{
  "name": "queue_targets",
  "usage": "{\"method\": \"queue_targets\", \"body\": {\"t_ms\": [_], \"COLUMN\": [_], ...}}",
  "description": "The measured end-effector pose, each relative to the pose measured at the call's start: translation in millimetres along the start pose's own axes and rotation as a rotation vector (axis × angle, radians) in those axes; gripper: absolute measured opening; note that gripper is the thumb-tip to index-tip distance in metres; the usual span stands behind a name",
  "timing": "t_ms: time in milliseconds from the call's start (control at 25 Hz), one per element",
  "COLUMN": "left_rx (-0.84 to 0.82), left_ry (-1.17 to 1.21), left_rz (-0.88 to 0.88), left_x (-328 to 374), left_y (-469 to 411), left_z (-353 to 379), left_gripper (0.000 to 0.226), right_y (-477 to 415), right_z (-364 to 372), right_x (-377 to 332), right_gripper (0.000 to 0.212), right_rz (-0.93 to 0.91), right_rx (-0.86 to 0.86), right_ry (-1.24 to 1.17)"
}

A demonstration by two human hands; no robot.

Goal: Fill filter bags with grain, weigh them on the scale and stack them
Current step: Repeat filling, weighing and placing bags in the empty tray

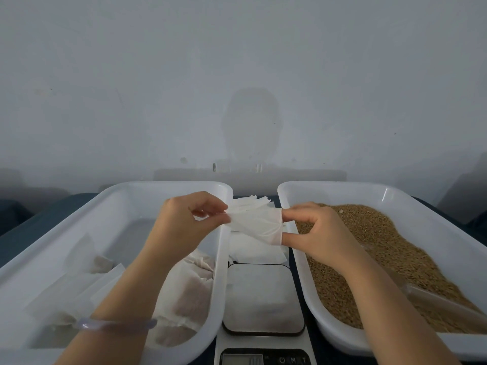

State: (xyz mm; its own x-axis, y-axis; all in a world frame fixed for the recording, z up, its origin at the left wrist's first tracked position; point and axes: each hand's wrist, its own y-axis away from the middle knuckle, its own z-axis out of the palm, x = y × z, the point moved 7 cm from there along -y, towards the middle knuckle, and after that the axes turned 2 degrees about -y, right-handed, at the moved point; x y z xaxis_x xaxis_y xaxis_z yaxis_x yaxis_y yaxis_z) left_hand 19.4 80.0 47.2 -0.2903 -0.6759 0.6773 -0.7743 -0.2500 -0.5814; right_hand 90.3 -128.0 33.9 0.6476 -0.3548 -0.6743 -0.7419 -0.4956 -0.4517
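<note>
The left hand [189, 222] and right hand [321, 233] pinched an empty filter bag [255, 222] open (the filling step, seemingly); next, grain [382, 246] needed scooping in.

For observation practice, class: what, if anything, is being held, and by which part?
An empty filter bag: left hand pinches its left end; right hand has fingertips inside its right end.

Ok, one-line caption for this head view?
Left hand and right hand hold an empty filter bag between the filled-bag tray and the grain tray.
</note>
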Motion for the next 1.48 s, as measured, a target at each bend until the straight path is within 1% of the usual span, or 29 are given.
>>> {"method": "queue_targets", "body": {"t_ms": [80, 120, 160, 200, 240, 280, 320, 360, 400, 480, 560, 600, 640, 680, 720, 760, 800, 840, 880, 920, 960, 1000, 1040, 1120, 1160, 1240, 1320, 1400, 1480], "left_rx": [0.099, 0.131, 0.112, 0.021, -0.128, -0.297, -0.437, -0.524, -0.555, -0.529, -0.528, -0.547, -0.567, -0.579, -0.579, -0.565, -0.54, -0.51, -0.485, -0.471, -0.463, -0.457, -0.449, -0.44, -0.447, -0.468, -0.477, -0.474, -0.468], "left_ry": [-0.123, -0.171, -0.195, -0.185, -0.161, -0.141, -0.123, -0.108, -0.104, -0.121, -0.091, -0.058, -0.023, 0.007, 0.032, 0.06, 0.099, 0.15, 0.203, 0.245, 0.261, 0.255, 0.239, 0.211, 0.202, 0.193, 0.187, 0.171, 0.163], "left_rz": [0.078, 0.134, 0.19, 0.242, 0.265, 0.249, 0.219, 0.2, 0.192, 0.173, 0.135, 0.119, 0.105, 0.09, 0.071, 0.043, 0.014, -0.014, -0.039, -0.057, -0.072, -0.082, -0.092, -0.106, -0.109, -0.119, -0.134, -0.134, -0.14], "left_x": [9, 16, 23, 30, 35, 38, 38, 38, 38, 39, 40, 39, 37, 36, 34, 32, 29, 28, 28, 28, 28, 28, 27, 24, 23, 21, 19, 19, 18], "left_y": [0, 1, 3, 6, 11, 16, 22, 26, 28, 28, 30, 31, 33, 33, 33, 33, 31, 30, 29, 29, 28, 28, 28, 29, 30, 30, 30, 30, 30], "left_z": [-11, -14, -12, -4, 11, 27, 42, 53, 60, 67, 72, 74, 76, 77, 77, 76, 74, 72, 71, 70, 71, 72, 73, 74, 75, 78, 80, 80, 80], "left_gripper": [0.035, 0.042, 0.057, 0.075, 0.091, 0.101, 0.107, 0.107, 0.099, 0.072, 0.052, 0.044, 0.038, 0.034, 0.031, 0.028, 0.027, 0.027, 0.028, 0.031, 0.036, 0.044, 0.049, 0.049, 0.048, 0.048, 0.047, 0.046, 0.045], "right_y": [0, -1, -1, 0, 1, 4, 8, 13, 19, 27, 33, 35, 34, 30, 25, 24, 25, 32, 47, 66, 82, 92, 96, 91, 84, 70, 57, 44, 30], "right_z": [-3, -3, -2, 0, 3, 5, 6, 4, 1, -4, -6, -8, -14, -23, -36, -53, -71, -85, -95, -99, -98, -96, -95, -101, -107, -120, -122, -112, -95], "right_x": [0, -2, -6, -13, -23, -36, -49, -61, -71, -84, -88, -86, -80, -68, -49, -22, 8, 43, 76, 102, 120, 132, 139, 146, 147, 146, 150, 156, 161], "right_gripper": [0.033, 0.033, 0.034, 0.033, 0.032, 0.029, 0.025, 0.022, 0.02, 0.019, 0.023, 0.027, 0.032, 0.036, 0.039, 0.04, 0.043, 0.047, 0.052, 0.054, 0.049, 0.039, 0.028, 0.01, 0.006, 0.013, 0.022, 0.028, 0.04], "right_rz": [0.003, -0.003, -0.026, -0.071, -0.134, -0.217, -0.308, -0.396, -0.476, -0.582, -0.603, -0.58, -0.507, -0.365, -0.181, -0.019, 0.137, 0.339, 0.548, 0.699, 0.773, 0.787, 0.772, 0.739, 0.723, 0.71, 0.702, 0.653, 0.597], "right_rx": [0.024, 0.023, 0.003, -0.034, -0.079, -0.117, -0.149, -0.172, -0.183, -0.198, -0.226, -0.228, -0.226, -0.225, -0.208, -0.169, -0.171, -0.271, -0.406, -0.538, -0.631, -0.656, -0.632, -0.55, -0.495, -0.386, -0.326, -0.336, -0.368], "right_ry": [0.027, 0.065, 0.125, 0.207, 0.292, 0.363, 0.415, 0.457, 0.498, 0.566, 0.58, 0.552, 0.483, 0.365, 0.234, 0.19, 0.291, 0.465, 0.602, 0.675, 0.687, 0.673, 0.657, 0.662, 0.679, 0.671, 0.662, 0.694, 0.671]}}
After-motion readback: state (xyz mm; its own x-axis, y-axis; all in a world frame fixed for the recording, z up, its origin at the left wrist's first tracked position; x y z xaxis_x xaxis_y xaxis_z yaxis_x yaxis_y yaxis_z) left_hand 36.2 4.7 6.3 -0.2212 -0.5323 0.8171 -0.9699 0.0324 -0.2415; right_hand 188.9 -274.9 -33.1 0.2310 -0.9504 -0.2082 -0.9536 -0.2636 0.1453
